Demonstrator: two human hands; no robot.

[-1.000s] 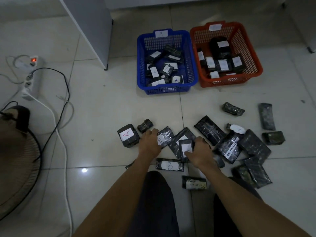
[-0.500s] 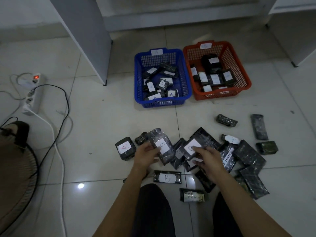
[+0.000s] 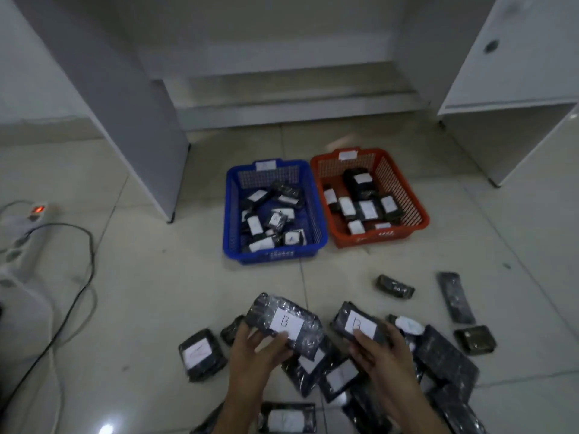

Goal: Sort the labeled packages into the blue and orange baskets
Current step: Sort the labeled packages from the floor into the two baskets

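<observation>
My left hand (image 3: 255, 352) grips a black wrapped package with a white B label (image 3: 283, 322), lifted off the floor. In my right hand (image 3: 380, 355) is a second black package, also labelled B (image 3: 360, 324). Beneath both hands lies a pile of black packages (image 3: 332, 375) on the tiled floor; one with a red A label (image 3: 202, 355) sits at its left. Farther ahead stand the blue basket (image 3: 272, 253) and, touching it on the right, the orange basket (image 3: 418, 211), each holding several labelled packages.
Loose black packages (image 3: 394, 287) lie scattered to the right of the pile. A power strip with a red light (image 3: 36, 211) and cables (image 3: 80, 289) lie at the left. White furniture panels (image 3: 131, 120) rise behind the baskets, with a cabinet (image 3: 513, 98) at the right.
Both hands picked a B package off the pile and raised them. The camera tilted up, so the baskets sit lower in view and more furniture shows.
</observation>
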